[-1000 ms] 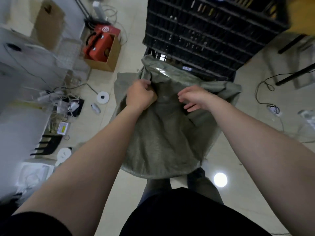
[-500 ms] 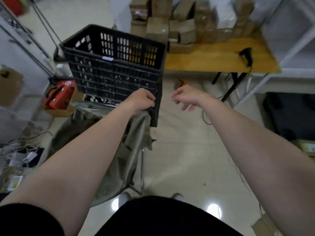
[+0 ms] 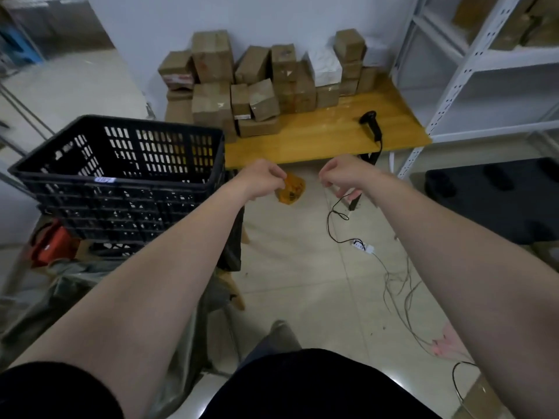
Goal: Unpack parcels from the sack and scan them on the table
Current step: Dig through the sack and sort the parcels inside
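Both arms reach forward over the floor, short of the wooden table (image 3: 332, 140). The left hand (image 3: 262, 180) and the right hand (image 3: 344, 176) hang in the air, fingers curled inward, gripping nothing I can see. An orange bag (image 3: 293, 190) lies on the floor just behind the left hand. The grey-green sack (image 3: 72, 285) slumps low on the left, below stacked black crates (image 3: 121, 192); its contents are hidden. I cannot tell what the top crate holds. Cardboard boxes (image 3: 211, 98) and a white parcel (image 3: 325, 66) are piled along the table's back edge, with a black scanner (image 3: 372, 124) lying apart from them on the right.
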`<state>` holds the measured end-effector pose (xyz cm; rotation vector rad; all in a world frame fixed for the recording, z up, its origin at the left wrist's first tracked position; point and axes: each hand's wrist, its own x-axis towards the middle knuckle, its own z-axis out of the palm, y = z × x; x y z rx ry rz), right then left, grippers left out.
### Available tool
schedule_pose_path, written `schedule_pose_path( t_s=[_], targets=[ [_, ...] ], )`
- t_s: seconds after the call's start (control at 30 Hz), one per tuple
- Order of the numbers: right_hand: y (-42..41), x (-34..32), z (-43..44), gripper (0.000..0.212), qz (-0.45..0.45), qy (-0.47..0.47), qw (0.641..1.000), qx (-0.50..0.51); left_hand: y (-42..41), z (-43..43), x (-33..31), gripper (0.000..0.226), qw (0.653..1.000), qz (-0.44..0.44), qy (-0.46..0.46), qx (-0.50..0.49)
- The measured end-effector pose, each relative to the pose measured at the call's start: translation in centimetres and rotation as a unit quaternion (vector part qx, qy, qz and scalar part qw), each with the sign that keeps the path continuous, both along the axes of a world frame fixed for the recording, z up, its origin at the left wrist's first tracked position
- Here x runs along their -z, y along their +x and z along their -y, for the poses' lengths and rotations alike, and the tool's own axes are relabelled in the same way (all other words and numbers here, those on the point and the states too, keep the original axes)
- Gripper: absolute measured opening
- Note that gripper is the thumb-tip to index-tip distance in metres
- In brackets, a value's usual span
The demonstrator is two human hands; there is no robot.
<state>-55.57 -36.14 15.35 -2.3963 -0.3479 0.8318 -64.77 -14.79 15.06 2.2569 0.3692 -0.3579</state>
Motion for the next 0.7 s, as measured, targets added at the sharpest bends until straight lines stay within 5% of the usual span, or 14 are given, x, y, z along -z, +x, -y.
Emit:
schedule_pose_path(
  t_s=[0.7],
  targets=[
    [36.0,2.1,-12.2,0.015,-0.017,-0.028,0.998,0.054,37.1,-10.6,3.1,0.027,0.998,-0.059,-0.025,-0.012]
  ],
)
